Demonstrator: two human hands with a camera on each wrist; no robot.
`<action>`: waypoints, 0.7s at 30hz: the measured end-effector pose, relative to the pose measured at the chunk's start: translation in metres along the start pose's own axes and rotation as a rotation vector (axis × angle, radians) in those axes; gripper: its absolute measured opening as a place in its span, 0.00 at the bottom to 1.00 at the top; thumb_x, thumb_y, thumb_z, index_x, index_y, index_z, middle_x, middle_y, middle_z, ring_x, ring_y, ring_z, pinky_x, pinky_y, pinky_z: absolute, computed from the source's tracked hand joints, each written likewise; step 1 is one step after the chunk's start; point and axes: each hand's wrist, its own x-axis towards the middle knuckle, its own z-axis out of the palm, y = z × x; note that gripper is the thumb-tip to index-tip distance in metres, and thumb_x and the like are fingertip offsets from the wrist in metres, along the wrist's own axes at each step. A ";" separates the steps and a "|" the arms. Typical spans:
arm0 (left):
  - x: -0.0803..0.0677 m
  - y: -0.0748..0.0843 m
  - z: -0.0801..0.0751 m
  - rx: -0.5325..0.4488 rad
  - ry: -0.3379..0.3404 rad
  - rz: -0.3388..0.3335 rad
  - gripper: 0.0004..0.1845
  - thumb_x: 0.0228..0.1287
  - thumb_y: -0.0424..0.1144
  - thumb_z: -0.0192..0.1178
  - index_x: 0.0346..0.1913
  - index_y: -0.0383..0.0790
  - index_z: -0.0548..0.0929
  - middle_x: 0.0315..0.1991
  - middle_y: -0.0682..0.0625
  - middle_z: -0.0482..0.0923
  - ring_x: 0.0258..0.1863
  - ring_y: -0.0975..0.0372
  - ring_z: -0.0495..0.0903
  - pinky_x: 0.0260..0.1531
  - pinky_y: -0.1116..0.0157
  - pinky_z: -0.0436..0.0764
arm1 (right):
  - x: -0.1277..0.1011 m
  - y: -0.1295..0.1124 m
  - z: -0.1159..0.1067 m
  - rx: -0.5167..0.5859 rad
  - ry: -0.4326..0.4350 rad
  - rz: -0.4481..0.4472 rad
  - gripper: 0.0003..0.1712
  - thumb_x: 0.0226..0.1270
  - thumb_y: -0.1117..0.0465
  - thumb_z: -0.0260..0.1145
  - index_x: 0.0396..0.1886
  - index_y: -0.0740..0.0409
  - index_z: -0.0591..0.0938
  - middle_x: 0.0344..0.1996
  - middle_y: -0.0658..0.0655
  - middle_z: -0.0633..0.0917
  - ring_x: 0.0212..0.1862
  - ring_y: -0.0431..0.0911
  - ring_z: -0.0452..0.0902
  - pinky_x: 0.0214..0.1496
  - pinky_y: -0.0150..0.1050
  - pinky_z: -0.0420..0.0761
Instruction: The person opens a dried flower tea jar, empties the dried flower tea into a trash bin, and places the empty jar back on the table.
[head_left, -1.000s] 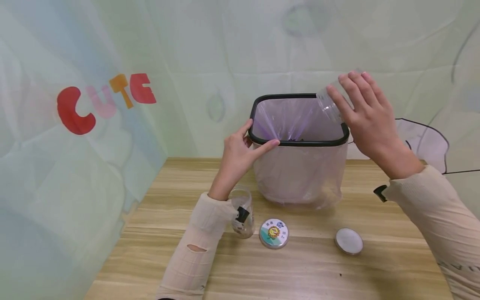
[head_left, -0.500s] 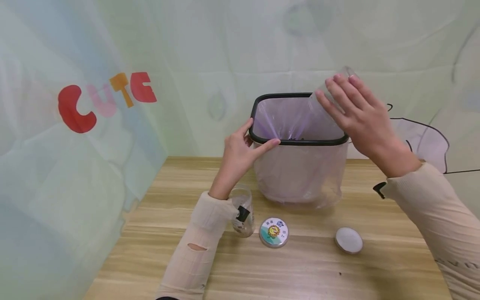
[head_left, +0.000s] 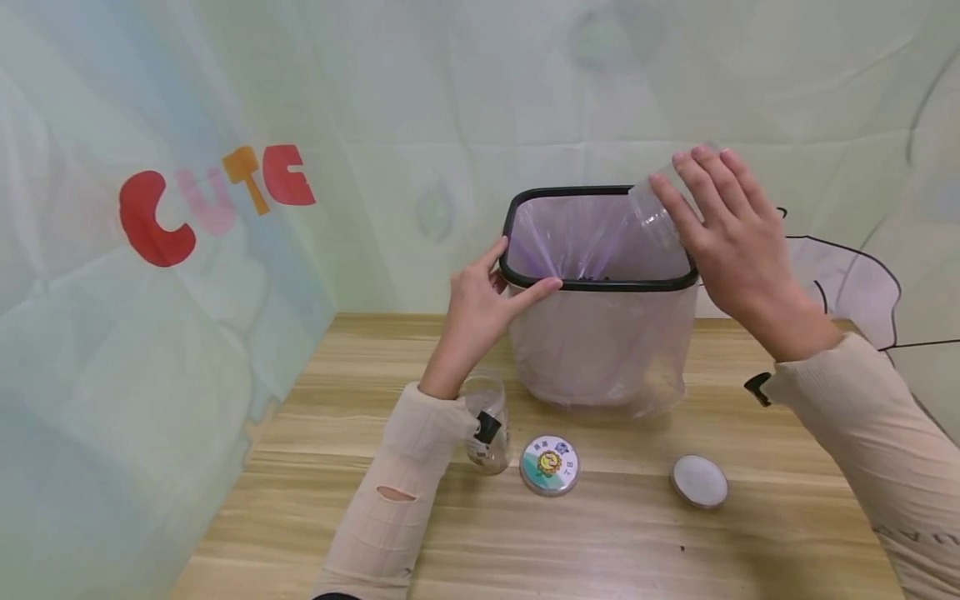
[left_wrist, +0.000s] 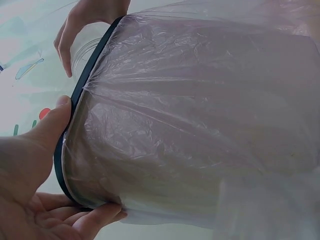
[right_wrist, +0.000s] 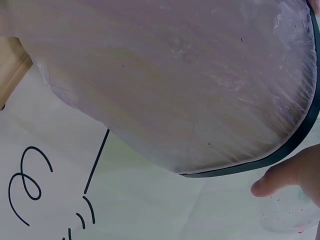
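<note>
The right hand [head_left: 731,237] gripped a clear jar [head_left: 656,208], fingers curled round it, tilted mouth-down over the 2 o'clock corner of the lined bin [head_left: 600,333]; the left hand [head_left: 480,312] steadied the bin at its 9 o'clock side, thumb and fingers pinching the black rim [head_left: 525,200]. Dark bits lay at the bottom of the liner, and the tipped jar looked almost clear, so the emptying seemed nearly done for this one. A second jar [head_left: 483,421] stood on the table [head_left: 600,542] at 7 o'clock of the bin, with some contents left inside; two lids lay in front, a printed lid [head_left: 549,465] and a white lid [head_left: 699,482], neither yet back on.
</note>
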 end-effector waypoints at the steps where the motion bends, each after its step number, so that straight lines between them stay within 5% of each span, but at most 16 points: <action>1: 0.000 0.000 0.000 0.000 0.000 0.002 0.48 0.51 0.57 0.76 0.71 0.37 0.70 0.21 0.52 0.66 0.23 0.64 0.62 0.24 0.67 0.63 | 0.000 -0.001 0.001 -0.003 0.022 0.018 0.25 0.71 0.82 0.44 0.61 0.66 0.76 0.60 0.70 0.76 0.65 0.62 0.68 0.72 0.52 0.63; 8: 0.000 0.001 0.000 -0.007 -0.006 -0.022 0.50 0.51 0.57 0.76 0.73 0.36 0.68 0.26 0.49 0.74 0.25 0.64 0.66 0.27 0.67 0.67 | -0.005 0.001 0.002 -0.037 0.029 0.174 0.28 0.63 0.80 0.49 0.62 0.64 0.75 0.58 0.68 0.76 0.64 0.62 0.69 0.72 0.51 0.62; 16: 0.000 0.001 0.000 -0.011 -0.013 -0.036 0.51 0.51 0.57 0.76 0.73 0.36 0.67 0.40 0.47 0.83 0.33 0.59 0.77 0.34 0.68 0.74 | -0.013 0.003 -0.008 0.025 -0.049 0.429 0.42 0.45 0.70 0.77 0.65 0.65 0.72 0.59 0.70 0.74 0.62 0.66 0.66 0.61 0.58 0.65; 21: 0.000 0.002 0.001 -0.007 -0.017 -0.040 0.51 0.52 0.57 0.75 0.74 0.35 0.66 0.52 0.42 0.82 0.38 0.60 0.80 0.40 0.66 0.78 | -0.013 0.004 -0.013 0.024 -0.044 0.546 0.42 0.47 0.62 0.79 0.64 0.65 0.72 0.56 0.71 0.75 0.58 0.68 0.67 0.59 0.60 0.65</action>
